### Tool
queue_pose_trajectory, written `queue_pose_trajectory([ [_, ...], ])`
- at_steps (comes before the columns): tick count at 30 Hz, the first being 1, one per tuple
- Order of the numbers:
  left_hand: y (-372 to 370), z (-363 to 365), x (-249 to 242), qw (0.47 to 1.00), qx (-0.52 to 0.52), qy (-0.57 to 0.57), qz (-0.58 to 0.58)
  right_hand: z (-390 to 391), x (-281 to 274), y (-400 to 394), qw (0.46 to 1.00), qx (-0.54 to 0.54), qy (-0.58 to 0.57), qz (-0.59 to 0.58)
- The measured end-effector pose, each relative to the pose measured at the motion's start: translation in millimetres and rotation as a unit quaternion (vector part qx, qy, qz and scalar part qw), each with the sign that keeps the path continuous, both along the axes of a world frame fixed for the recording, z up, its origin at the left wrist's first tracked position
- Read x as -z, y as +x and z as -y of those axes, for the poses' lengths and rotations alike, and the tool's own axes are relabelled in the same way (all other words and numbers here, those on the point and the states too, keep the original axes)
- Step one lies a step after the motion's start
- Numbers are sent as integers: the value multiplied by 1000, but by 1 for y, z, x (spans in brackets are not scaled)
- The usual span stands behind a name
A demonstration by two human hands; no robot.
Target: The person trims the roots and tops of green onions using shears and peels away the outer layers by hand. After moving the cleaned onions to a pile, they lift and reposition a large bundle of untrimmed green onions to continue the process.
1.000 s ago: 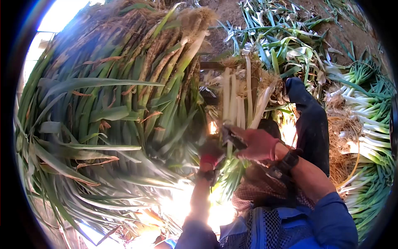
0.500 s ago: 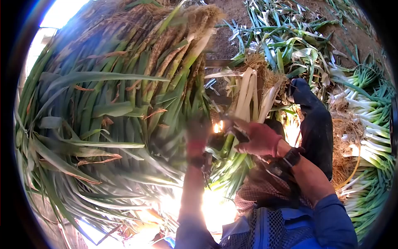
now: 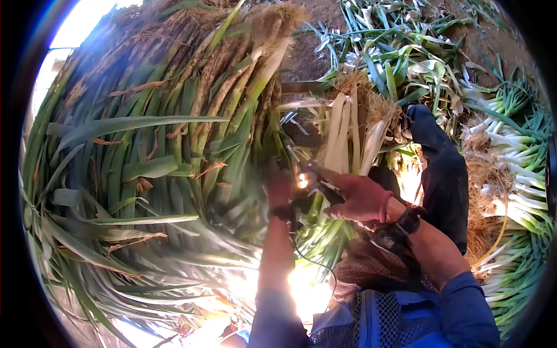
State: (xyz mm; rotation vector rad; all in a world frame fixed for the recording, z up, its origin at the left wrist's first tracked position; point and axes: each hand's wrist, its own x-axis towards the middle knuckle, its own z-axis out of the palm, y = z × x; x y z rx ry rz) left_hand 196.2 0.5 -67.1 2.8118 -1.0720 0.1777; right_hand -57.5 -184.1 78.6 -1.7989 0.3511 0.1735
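Red-gloved on both hands. Grips a dark metallic tool [image 3: 316, 182] in the right hand [image 3: 362, 199], curled closed around it, near the lower part of a small bunch of white stalks [image 3: 345, 136] with roots at the top. Reaches with the left hand [image 3: 278, 184] to the near edge of a large heap of green onions [image 3: 156, 133], just beside the tool; too blurred to tell whether open, closed or on any stalk. Wears 1 dark wrist device [image 3: 409, 220] on the right wrist. Trails 1 thin cable [image 3: 318, 264] below the left wrist. Extends 1 dark-clad leg [image 3: 441, 174] between the small bunch and a row of cleaned onions [image 3: 522, 185], beside a yellow hoop [image 3: 500, 235]. Beyond, across brown soil [image 3: 316, 49], scattered with loose leaves [image 3: 400, 58].
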Motion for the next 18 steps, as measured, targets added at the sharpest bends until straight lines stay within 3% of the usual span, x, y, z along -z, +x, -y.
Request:
queue_pose_trajectory([
  [2, -4, -12, 10, 953, 11, -189, -236, -4, -7, 5, 999, -36, 15, -11],
  [3, -3, -26, 38, 831, -124, -305, -449, -6, -13, 11, 997, -73, 26, -22],
  [4, -17, -21, 15, 831, -126, -306, -448, -8, -14, 17, 997, -76, 27, -22],
  [6, -50, 0, -57, 899, -56, -164, -403, -10, -11, 32, 999, -19, 26, -32],
  [7, -34, -13, -35, 746, -100, -279, -596, -13, -5, 40, 999, -24, 22, -24],
  [8, -28, -25, -11, 747, -100, -279, -595, -15, -2, 43, 999, -24, 23, -23],
  [9, -30, -28, -7, 913, -46, -61, -402, -16, -8, 48, 998, -55, 23, -13],
  [10, -31, -31, -3, 973, 13, 164, -162, -17, -14, 52, 996, -86, 23, -3],
  [11, -30, -35, -2, 973, 14, 165, -161, -15, -20, 59, 996, -85, 24, -2],
  [12, -41, -17, -44, 959, -56, 24, -278, -9, -25, 67, 997, -57, 40, -36],
  [13, -46, -4, -67, 907, -123, -118, -384, -3, -27, 74, 996, -29, 55, -69],
  [14, -40, -5, -60, 907, -123, -117, -385, -1, -19, 80, 996, -29, 55, -69],
  [16, -18, -17, -23, 967, 5, -165, -195, 0, 4, 96, 995, 65, 77, -8],
  [18, 1, -8, -16, 967, -11, -201, -160, 14, -8, 103, 995, 67, 67, -40],
])
